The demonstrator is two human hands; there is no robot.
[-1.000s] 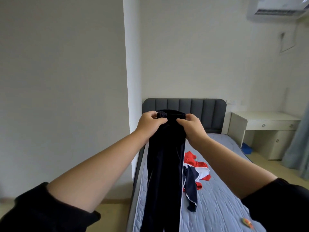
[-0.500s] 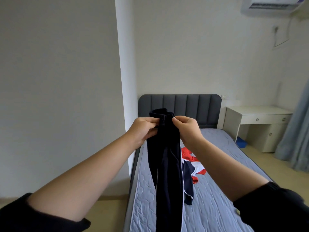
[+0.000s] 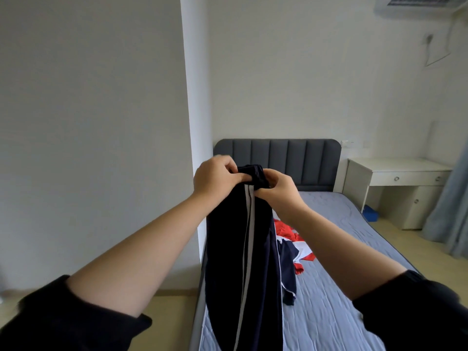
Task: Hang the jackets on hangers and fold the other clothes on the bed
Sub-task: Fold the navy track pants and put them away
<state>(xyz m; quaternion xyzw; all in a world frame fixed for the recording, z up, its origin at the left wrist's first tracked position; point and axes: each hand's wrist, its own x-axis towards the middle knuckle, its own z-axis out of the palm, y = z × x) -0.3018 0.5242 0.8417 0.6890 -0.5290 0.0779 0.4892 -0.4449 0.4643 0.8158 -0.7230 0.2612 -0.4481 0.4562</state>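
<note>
Pinching navy trousers (image 3: 240,262) at waistband with left hand (image 3: 215,177) and right hand (image 3: 279,191); hanging over bed (image 3: 342,312) left edge, beside red-navy garment (image 3: 288,252).

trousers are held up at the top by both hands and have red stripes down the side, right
Not quite: the stripes are white, not red. The head view shows the left hand and right hand gripping the trousers at the top.

Bedroom in a home, plainly furnished. Told by a bed (image 3: 342,249) with grey padded headboard (image 3: 276,158), wall-mounted air conditioner (image 3: 420,3) overhead, blue curtain (image 3: 450,211) at right. Loose clothes (image 3: 291,239) on the mattress.
</note>
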